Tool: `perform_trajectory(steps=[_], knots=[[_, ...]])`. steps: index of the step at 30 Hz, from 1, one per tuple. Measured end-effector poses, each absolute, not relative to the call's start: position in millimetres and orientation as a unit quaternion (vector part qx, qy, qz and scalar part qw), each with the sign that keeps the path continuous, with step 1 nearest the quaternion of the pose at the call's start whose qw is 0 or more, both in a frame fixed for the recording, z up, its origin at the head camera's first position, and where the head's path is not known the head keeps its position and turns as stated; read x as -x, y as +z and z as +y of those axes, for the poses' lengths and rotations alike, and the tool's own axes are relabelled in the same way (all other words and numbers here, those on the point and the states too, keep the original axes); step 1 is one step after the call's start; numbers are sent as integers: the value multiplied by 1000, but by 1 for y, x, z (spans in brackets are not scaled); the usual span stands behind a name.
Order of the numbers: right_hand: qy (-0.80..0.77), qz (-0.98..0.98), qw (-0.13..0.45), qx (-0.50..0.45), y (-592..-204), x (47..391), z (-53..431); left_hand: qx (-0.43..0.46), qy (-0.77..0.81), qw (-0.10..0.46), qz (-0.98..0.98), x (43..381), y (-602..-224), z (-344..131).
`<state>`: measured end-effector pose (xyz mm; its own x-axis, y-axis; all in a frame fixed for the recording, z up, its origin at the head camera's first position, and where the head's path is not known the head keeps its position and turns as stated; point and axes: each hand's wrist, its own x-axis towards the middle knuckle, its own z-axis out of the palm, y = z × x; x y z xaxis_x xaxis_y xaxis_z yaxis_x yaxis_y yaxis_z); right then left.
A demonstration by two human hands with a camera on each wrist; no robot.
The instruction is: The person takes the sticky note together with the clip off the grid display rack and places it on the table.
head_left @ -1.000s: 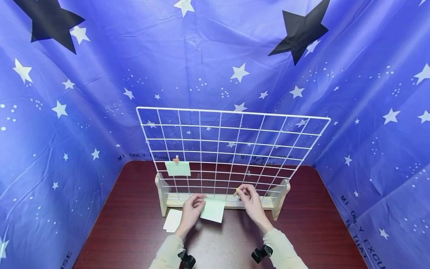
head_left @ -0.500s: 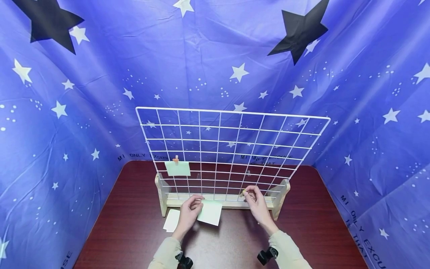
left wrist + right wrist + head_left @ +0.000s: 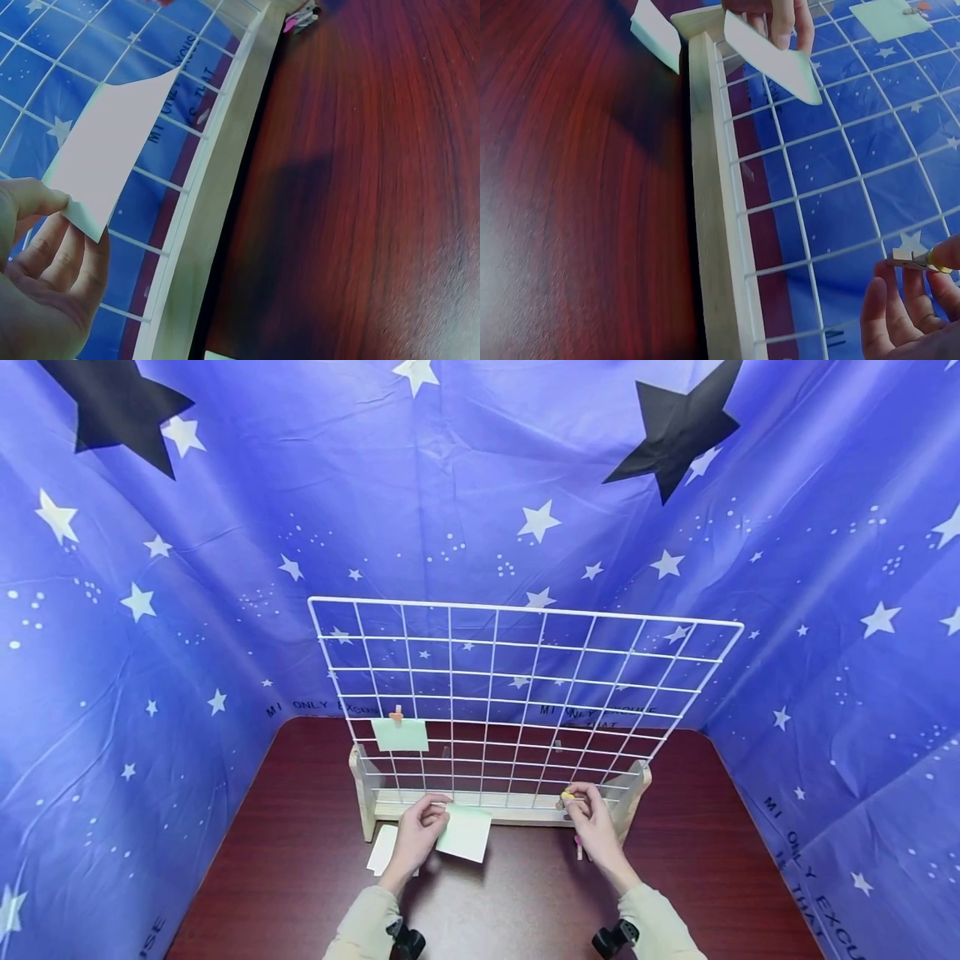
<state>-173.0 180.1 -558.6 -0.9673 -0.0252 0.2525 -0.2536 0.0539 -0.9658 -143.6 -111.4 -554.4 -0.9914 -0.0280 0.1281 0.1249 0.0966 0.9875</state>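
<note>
My left hand (image 3: 420,831) pinches one edge of a pale green paper note (image 3: 465,833) between thumb and fingers, in front of the grid's lower part. In the left wrist view the same note (image 3: 112,146) slants up from the fingertips, slightly bent. Farther right, my right hand (image 3: 592,822) pinches a small wooden clothespin (image 3: 909,259) with a yellow decoration, apart from the note. A white wire grid (image 3: 525,609) stands upright behind both hands. Another green note (image 3: 401,739) hangs on its left side under a clothespin with an orange decoration (image 3: 396,717).
A wooden stand (image 3: 363,797) holds the grid up on the dark red table (image 3: 300,860). Several pale notes (image 3: 382,850) lie left of my left hand. Clothespins, one with pink (image 3: 579,847), lie by my right wrist. A blue star-patterned curtain surrounds the table.
My right hand has moved right and slightly down with the clothespin, away from the note. My left hand has shifted slightly left with the note. The pink clothespin has come into sight.
</note>
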Motion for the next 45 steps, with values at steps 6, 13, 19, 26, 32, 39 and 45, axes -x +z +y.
perform_trajectory(steps=[6, 13, 19, 26, 32, 39, 45], knots=[[670, -731, 86, -99, -563, 171, 194, 34, -670, 60, -740, 145, -553, -118], [652, -747, 90, -88, -566, 168, 207, 30, -660, 60, -748, 143, -553, -122], [642, -754, 108, -84, -575, 165, 219, 26, -661, 62, -747, 140, -556, -128], [630, -767, 101, -65, -585, 162, 232, 16, -655, 60, -753, 135, -560, -135], [623, -775, 93, -42, -586, 158, 236, 13, -651, 63, -756, 133, -564, -140], [575, -813, 90, -10, -594, 153, 242, 13, -649, 70, -758, 131, -567, -147], [559, -827, 67, 5, -603, 150, 246, 13, -643, 75, -762, 129, -570, -152]])
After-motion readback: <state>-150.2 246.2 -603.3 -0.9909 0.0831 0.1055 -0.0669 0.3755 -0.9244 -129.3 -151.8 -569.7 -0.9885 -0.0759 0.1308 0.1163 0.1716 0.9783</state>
